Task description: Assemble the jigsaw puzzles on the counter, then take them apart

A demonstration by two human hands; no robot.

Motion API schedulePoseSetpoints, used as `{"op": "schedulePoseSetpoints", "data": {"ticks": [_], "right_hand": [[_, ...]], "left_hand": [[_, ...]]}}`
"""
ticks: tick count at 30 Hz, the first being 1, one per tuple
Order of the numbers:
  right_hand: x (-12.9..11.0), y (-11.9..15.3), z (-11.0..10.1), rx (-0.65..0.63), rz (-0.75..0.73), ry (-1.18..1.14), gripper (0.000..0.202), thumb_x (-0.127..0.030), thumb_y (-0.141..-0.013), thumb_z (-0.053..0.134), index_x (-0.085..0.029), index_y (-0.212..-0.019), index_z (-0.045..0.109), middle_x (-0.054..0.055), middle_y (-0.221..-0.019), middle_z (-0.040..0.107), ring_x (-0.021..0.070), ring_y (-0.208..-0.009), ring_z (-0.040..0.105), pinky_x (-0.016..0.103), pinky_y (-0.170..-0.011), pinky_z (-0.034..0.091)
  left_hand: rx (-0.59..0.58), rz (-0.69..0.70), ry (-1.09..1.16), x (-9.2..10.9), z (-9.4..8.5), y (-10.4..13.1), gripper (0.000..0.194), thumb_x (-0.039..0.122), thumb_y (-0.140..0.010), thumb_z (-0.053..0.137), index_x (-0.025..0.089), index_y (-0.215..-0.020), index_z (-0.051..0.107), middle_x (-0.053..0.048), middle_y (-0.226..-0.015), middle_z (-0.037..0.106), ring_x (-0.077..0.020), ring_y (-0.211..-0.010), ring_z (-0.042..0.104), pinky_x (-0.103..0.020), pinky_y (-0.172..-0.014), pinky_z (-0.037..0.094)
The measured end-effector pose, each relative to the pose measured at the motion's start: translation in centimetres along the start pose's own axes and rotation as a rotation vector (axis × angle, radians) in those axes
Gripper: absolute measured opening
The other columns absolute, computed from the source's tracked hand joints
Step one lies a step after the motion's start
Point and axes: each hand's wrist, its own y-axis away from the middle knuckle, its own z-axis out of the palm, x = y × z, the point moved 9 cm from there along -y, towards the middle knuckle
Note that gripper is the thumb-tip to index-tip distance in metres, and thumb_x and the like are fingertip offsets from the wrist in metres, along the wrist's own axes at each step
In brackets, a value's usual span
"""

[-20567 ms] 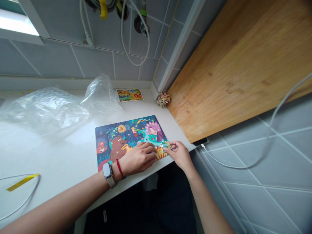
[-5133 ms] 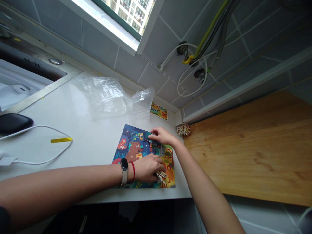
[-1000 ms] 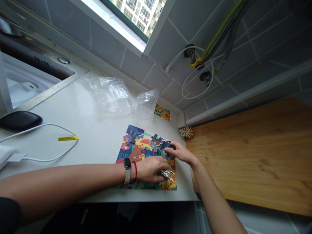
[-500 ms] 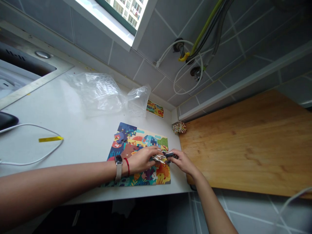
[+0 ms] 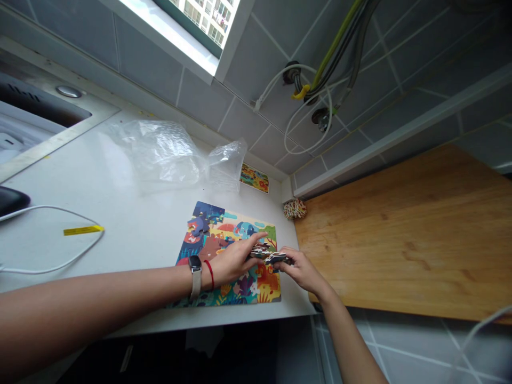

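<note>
While the left hand [image 5: 234, 261] clasps one piece stack [image 5: 261, 249] and the right hand [image 5: 301, 271] pinches a second stack [image 5: 277, 258], both sit above the puzzle [image 5: 240, 290], right side. Probably card: light, stiff, tabs bendable; best held by the edges.

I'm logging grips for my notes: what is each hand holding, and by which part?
The left hand holds a stack of puzzle pieces by its left side; the right hand grips another stack by its right end.
</note>
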Motion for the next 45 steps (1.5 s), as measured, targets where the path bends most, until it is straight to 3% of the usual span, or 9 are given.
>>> {"op": "schedulePoseSetpoints", "data": {"ticks": [6, 11, 17, 23, 29, 35, 39, 42, 45], "right_hand": [[-0.9, -0.4, 2.4, 0.092, -0.080, 0.133, 0.014, -0.018, -0.090, 0.059, -0.022, -0.093, 0.073, 0.007, -0.099, 0.073, 0.0244, -0.095, 0.068, 0.036, -0.087, 0.052], [-0.2, 0.1, 3.5, 0.292, -0.067, 0.079, 0.013, -0.024, -0.089, 0.066, -0.022, -0.100, 0.071, 0.008, -0.100, 0.075, 0.0265, -0.095, 0.070, 0.038, -0.088, 0.055], [1.9, 3.7, 4.0, 0.648, -0.061, 0.051, 0.040, -0.035, -0.090, 0.072, -0.022, -0.127, 0.065, 0.013, -0.118, 0.072, 0.0289, -0.109, 0.070, 0.043, -0.098, 0.057], [3.6, 7.0, 5.5, 0.798, -0.097, 0.012, 0.036, -0.033, -0.098, 0.064, -0.021, -0.132, 0.064, 0.013, -0.120, 0.072, 0.0268, -0.113, 0.071, 0.042, -0.097, 0.060], [3.4, 7.7, 4.7, 0.856, -0.045, -0.324, 0.030, -0.034, -0.095, 0.070, -0.019, -0.121, 0.066, 0.012, -0.108, 0.076, 0.0236, -0.096, 0.076, 0.037, -0.086, 0.064], [-1.6, 5.7, 4.8, 0.807, -0.205, -0.099, 0.004, -0.027, -0.091, 0.074, -0.024, -0.094, 0.074, 0.007, -0.101, 0.070, 0.0227, -0.099, 0.070, 0.040, -0.094, 0.059], [-0.4, 4.6, 5.4, 0.878, -0.173, -0.085, 0.032, -0.029, -0.087, 0.078, -0.025, -0.116, 0.068, 0.010, -0.118, 0.065, 0.0269, -0.115, 0.065, 0.046, -0.101, 0.057], [0.9, 2.8, 6.4, 0.749, -0.137, -0.129, 0.060, -0.030, -0.085, 0.078, -0.025, -0.140, 0.055, 0.013, -0.137, 0.061, 0.0304, -0.129, 0.060, 0.049, -0.108, 0.053], [1.0, 1.5, 6.7, 0.628, -0.118, -0.113, 0.067, -0.029, -0.083, 0.078, -0.025, -0.145, 0.054, 0.014, -0.147, 0.057, 0.0317, -0.137, 0.056, 0.050, -0.115, 0.048]], "left_hand": [[-0.084, 0.095, -0.101, 0.7, 1.1, 0.4, 0.090, 0.015, -0.087, 0.073, 0.027, -0.160, 0.022, -0.017, -0.150, 0.057, -0.0327, -0.136, 0.057, -0.051, -0.110, 0.050], [-0.059, 0.067, -0.110, 0.7, 0.9, 0.3, 0.092, 0.014, -0.084, 0.077, 0.026, -0.159, 0.023, -0.018, -0.152, 0.054, -0.0329, -0.140, 0.054, -0.052, -0.112, 0.049], [-0.033, 0.127, -0.120, 1.5, 0.6, 0.5, 0.076, 0.006, -0.087, 0.063, 0.026, -0.153, 0.030, -0.014, -0.150, 0.055, -0.0291, -0.138, 0.055, -0.049, -0.113, 0.049], [-0.083, 0.056, -0.144, 0.8, 0.8, 0.4, 0.080, 0.006, -0.080, 0.062, 0.024, -0.152, 0.032, -0.012, -0.133, 0.064, -0.0294, -0.124, 0.064, -0.046, -0.103, 0.055], [-0.086, 0.117, -0.193, 1.2, 0.9, 0.6, 0.082, 0.007, -0.080, 0.059, 0.024, -0.153, 0.029, -0.013, -0.136, 0.062, -0.0300, -0.126, 0.062, -0.047, -0.106, 0.052], [-0.110, 0.188, -0.264, 1.8, 1.3, 0.7, 0.090, 0.002, -0.073, 0.056, 0.021, -0.156, 0.026, -0.017, -0.143, 0.058, -0.0330, -0.134, 0.057, -0.050, -0.109, 0.049], [-0.131, 0.193, -0.255, 1.9, 1.4, 0.7, 0.096, 0.005, -0.072, 0.063, 0.021, -0.159, 0.023, -0.019, -0.148, 0.056, -0.0345, -0.134, 0.057, -0.049, -0.109, 0.050], [-0.154, 0.178, -0.235, 1.9, 1.5, 0.7, 0.107, 0.014, -0.073, 0.076, 0.023, -0.161, 0.017, -0.019, -0.152, 0.052, -0.0360, -0.135, 0.057, -0.050, -0.109, 0.050], [-0.132, 0.170, -0.210, 1.8, 1.2, 0.6, 0.123, 0.034, -0.069, 0.090, 0.024, -0.163, 0.011, -0.022, -0.157, 0.045, -0.0399, -0.141, 0.051, -0.055, -0.113, 0.047]]}}
